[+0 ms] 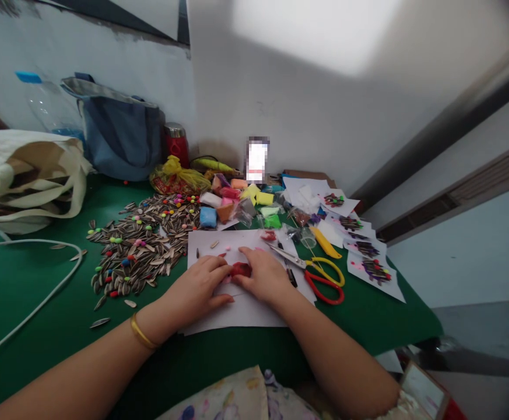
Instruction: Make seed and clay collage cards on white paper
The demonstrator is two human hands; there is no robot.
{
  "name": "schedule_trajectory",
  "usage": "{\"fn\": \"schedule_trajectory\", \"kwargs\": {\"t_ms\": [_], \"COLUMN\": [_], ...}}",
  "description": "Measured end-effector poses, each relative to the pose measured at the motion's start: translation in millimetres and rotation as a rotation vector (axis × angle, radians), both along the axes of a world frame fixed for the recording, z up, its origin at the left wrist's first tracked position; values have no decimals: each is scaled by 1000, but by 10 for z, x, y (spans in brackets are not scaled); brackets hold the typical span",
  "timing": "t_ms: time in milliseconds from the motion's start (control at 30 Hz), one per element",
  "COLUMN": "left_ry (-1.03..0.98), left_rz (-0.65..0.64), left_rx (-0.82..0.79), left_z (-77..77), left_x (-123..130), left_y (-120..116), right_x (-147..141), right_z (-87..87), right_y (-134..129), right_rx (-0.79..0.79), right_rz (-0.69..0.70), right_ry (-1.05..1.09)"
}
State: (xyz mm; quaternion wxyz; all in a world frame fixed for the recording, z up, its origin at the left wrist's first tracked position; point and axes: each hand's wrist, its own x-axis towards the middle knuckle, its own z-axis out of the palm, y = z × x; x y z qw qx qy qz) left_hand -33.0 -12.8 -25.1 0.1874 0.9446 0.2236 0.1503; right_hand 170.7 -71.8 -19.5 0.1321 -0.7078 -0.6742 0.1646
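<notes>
Both hands rest over a white paper sheet on the green table. Between my right thumb and fingers is a dark red lump, and my right hand is closed on it. My left hand lies just left of the lump, its fingertips close to it and its thumb apart from the other fingers. A small pink bit shows under the left fingertips. Sunflower seeds and pink dots lie on the sheet above the hands. Scissors with yellow and red handles lie right of my right hand.
Left of the sheet spreads a pile of striped seeds with coloured beads. Clay packets lie behind the sheet, near a lit phone. Papers with seed pictures and a yellow cutter are at right. A white cable crosses the left.
</notes>
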Motion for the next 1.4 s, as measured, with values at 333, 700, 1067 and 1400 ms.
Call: {"fn": "schedule_trajectory", "kwargs": {"t_ms": [333, 700, 1067, 1400], "left_ry": [13, 52, 202, 152], "left_rz": [15, -44, -114, -104], "left_rx": [8, 26, 86, 96], "left_z": [5, 12, -22, -43], "left_x": [-4, 7, 22, 18], "left_y": [0, 1, -39, -44], "right_x": [31, 294, 320, 303], "right_z": [47, -71, -52, -79], "right_y": [-14, 44, 28, 51], "right_rx": [-20, 75, 25, 49], "right_rz": [8, -10, 67, 52], "right_ry": [38, 297, 121, 126]}}
